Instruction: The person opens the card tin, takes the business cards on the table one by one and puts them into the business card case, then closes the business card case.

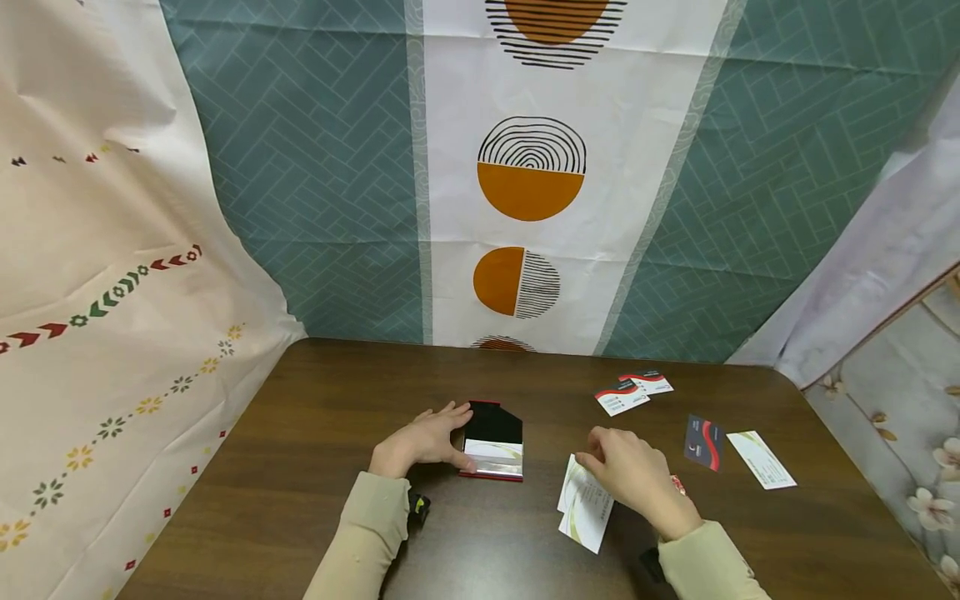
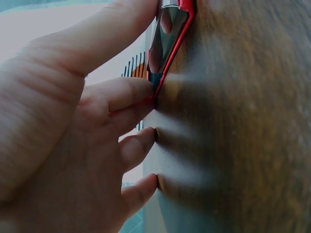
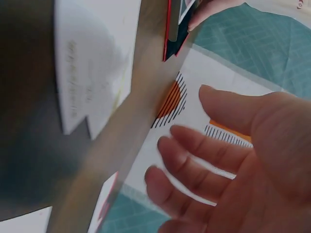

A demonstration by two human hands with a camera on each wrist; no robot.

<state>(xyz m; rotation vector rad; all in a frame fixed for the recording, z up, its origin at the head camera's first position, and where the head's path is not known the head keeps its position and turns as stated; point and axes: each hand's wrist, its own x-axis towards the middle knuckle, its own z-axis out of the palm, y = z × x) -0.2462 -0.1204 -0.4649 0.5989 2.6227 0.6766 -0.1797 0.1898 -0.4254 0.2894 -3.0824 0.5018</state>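
An unfolded red-edged card case (image 1: 492, 475) with a black inner flap lies on the table, a white card (image 1: 493, 451) in its shiny metal pocket. My left hand (image 1: 426, 439) is spread at the case's left side, thumb on its near left corner. In the left wrist view the index finger (image 2: 131, 93) touches the case and the other fingertips rest at the tabletop. My right hand (image 1: 633, 471) is above two overlapping white business cards (image 1: 587, 518). Its fingers (image 3: 187, 167) are loosely bent with nothing between them, apart from the cards in the right wrist view.
Two red, black and white cards (image 1: 622, 398) overlap at the back right. A dark card with a red stripe (image 1: 703, 442) and a white card (image 1: 761, 459) lie farther right. A small red patterned thing (image 1: 678, 484) shows behind the right wrist. Patterned cloth hangs behind the table (image 1: 247, 500).
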